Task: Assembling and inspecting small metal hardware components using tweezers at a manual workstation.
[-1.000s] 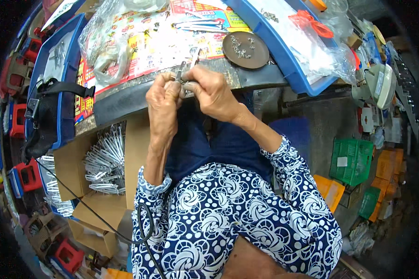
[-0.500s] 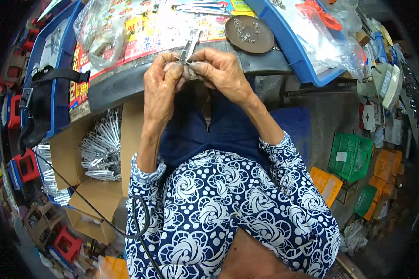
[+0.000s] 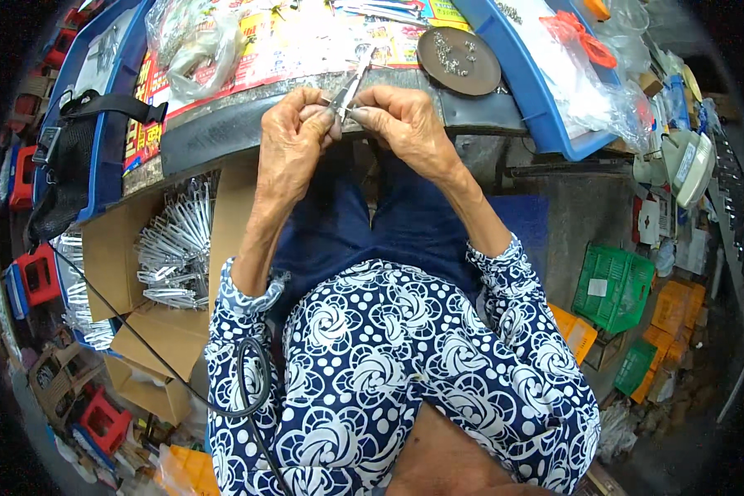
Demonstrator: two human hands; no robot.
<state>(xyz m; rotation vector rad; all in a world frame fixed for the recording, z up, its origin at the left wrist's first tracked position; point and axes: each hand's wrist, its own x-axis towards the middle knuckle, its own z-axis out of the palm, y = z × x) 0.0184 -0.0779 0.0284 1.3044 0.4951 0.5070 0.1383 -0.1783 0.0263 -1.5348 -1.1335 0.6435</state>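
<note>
Both hands meet at the table's near edge around a slim silver metal piece (image 3: pixel 355 84) with two narrow legs; its far end points away, up and to the right. My left hand (image 3: pixel 291 142) is closed on its near end, thumb against the fingers. My right hand (image 3: pixel 412 124) pinches at the side of the same piece, thumb and forefinger together; whatever small part may lie between those fingertips is hidden. To the right of the hands sits a round brown dish (image 3: pixel 479 76) with several tiny metal parts (image 3: pixel 446 56) scattered in it.
Blue trays (image 3: pixel 531 103) flank the table, with plastic bags at the right. A clear bag (image 3: pixel 211 74) lies on the printed sheet. Below left, a cardboard box (image 3: pixel 107 264) holds many silver metal pieces (image 3: pixel 174 248). A black cable (image 3: pixel 140 339) crosses my left sleeve. Green crates (image 3: pixel 608 289) stand right.
The view has shifted slightly. Both hands remain together at the metal piece, which now leans a little more to the right; the fingers have adjusted slightly.
</note>
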